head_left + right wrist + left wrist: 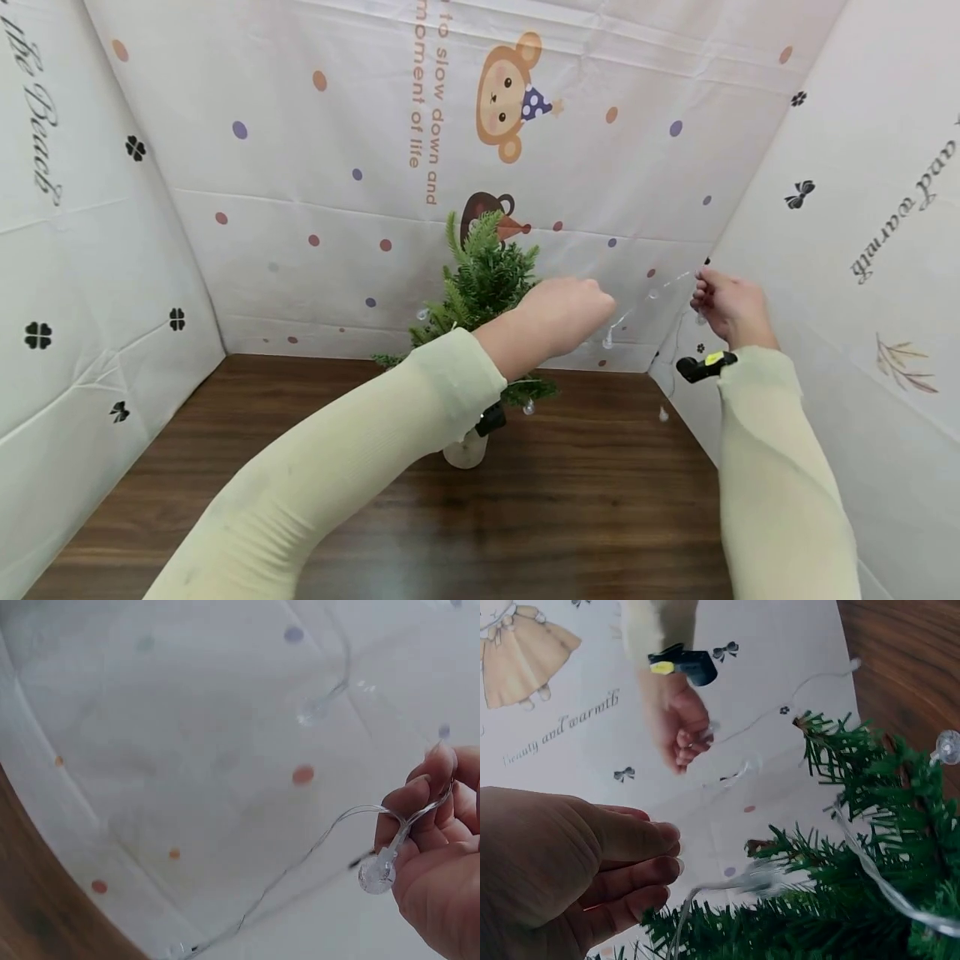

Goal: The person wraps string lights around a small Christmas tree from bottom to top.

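Note:
A string of clear bulb lights [608, 340] spans the gap between my hands and also winds about a small green artificial tree [491, 279]. My left hand [564, 310] is in front of the tree's right side, thumb and fingertips together at the wire. My right hand [731, 306], farther right, pinches the thin wire between thumb and fingers. Below those fingertips hangs a round clear bulb [376, 874], with the wire trailing downward. In the left wrist view, green branches [900, 795] carry a twisted clear wire [885, 889]. My left sleeve hides part of the tree.
The tree's pale round base [465, 451] stands on a dark wooden table [570, 508]. Printed white cloths rise behind it and on both sides. A loose bulb [663, 414] dangles near the right cloth. A black device [705, 366] is strapped on my right wrist.

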`<state>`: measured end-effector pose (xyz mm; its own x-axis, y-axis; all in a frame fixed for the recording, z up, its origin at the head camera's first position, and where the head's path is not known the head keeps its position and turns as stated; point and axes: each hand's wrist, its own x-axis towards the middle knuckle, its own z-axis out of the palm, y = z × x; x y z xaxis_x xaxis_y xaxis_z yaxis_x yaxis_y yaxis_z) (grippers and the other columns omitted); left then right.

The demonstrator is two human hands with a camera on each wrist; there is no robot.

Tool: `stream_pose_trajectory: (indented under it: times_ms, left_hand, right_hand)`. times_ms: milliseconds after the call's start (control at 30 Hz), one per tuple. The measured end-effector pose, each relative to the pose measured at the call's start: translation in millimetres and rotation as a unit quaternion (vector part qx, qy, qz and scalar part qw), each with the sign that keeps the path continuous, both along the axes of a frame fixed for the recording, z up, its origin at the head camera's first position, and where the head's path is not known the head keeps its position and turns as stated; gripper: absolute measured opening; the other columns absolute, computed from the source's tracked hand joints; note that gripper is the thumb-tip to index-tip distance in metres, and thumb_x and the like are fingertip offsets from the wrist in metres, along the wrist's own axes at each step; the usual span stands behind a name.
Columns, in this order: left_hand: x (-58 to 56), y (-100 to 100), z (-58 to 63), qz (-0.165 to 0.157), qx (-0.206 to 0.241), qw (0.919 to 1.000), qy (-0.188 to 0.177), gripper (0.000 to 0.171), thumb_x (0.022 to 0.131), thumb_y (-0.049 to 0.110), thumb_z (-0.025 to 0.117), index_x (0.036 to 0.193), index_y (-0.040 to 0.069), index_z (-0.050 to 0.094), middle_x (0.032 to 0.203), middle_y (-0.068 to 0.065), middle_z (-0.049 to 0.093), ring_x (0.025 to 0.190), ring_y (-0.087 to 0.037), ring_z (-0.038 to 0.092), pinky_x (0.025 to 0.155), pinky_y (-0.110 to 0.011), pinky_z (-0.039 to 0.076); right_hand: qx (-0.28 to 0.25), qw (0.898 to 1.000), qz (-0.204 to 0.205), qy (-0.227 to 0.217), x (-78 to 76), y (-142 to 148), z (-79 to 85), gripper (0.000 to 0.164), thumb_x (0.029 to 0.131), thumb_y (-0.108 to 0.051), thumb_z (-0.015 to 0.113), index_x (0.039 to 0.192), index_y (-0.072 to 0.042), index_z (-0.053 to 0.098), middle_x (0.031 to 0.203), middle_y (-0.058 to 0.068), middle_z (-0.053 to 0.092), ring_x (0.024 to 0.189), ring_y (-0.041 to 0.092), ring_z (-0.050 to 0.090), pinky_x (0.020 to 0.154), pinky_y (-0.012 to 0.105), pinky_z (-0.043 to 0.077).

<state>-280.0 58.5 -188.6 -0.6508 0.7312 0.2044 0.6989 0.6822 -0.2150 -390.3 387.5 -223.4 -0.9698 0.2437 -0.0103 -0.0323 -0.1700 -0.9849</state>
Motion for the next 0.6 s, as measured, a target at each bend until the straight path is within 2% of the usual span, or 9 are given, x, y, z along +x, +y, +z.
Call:
stream_pose_trajectory:
  times_ms: [100,200,333,433,600]
  left_hand:
    - [-0.7,-4.1,0.8,0.005,-0.001,0.9999,0.009,0.022,0.106,0.008,0.054,0.115,0.019,0.072,0.107,0.001,0.069,0.089,-0.013,0.064,0.068,-0.029,0.055]
    - [-0.4,-11.4,6.0,0.001,0.012,0.9999,0.013,0.025,0.106,0.005,0.051,0.116,0.018,0.070,0.107,0.001,0.070,0.091,-0.014,0.065,0.072,-0.030,0.056]
    - [-0.7,-28.7,20.3,-0.017,0.072,0.9973,0.004,0.034,0.105,0.001,0.046,0.125,0.017,0.069,0.125,0.000,0.071,0.115,-0.018,0.067,0.092,-0.031,0.057]
    - [-2.0,-46.9,33.7,-0.037,0.139,0.9896,-0.005,0.034,0.105,0.002,0.049,0.128,0.014,0.070,0.132,-0.002,0.070,0.124,-0.019,0.065,0.101,-0.030,0.055]
    - [-7.0,-82.8,53.3,-0.059,0.244,0.9680,-0.002,0.024,0.101,0.004,0.058,0.121,0.004,0.072,0.122,-0.009,0.074,0.113,-0.020,0.070,0.099,-0.028,0.055]
  right_hand:
    - [0.020,1.000,0.004,0.013,-6.0,-14.6,11.0,0.026,0.104,-0.022,0.061,0.082,-0.012,0.071,0.071,-0.004,0.064,0.066,0.006,0.058,0.063,0.024,0.054]
    - [0.035,0.999,0.006,0.027,-11.7,-27.3,20.8,0.027,0.104,-0.020,0.059,0.082,-0.011,0.071,0.072,-0.004,0.065,0.066,0.007,0.059,0.062,0.023,0.054]
    - [0.056,0.998,-0.011,0.034,-20.5,-44.4,33.2,0.025,0.104,-0.021,0.059,0.088,-0.009,0.073,0.072,-0.004,0.067,0.068,0.008,0.061,0.062,0.023,0.055]
    - [0.063,0.997,-0.014,0.044,-27.6,-58.8,42.2,0.022,0.105,-0.020,0.058,0.094,-0.006,0.072,0.072,-0.004,0.068,0.068,0.008,0.062,0.062,0.023,0.055]
    - [0.083,0.995,0.004,0.053,-35.3,-84.4,53.6,0.020,0.104,-0.017,0.060,0.092,-0.008,0.073,0.075,-0.002,0.068,0.071,0.011,0.061,0.065,0.024,0.055]
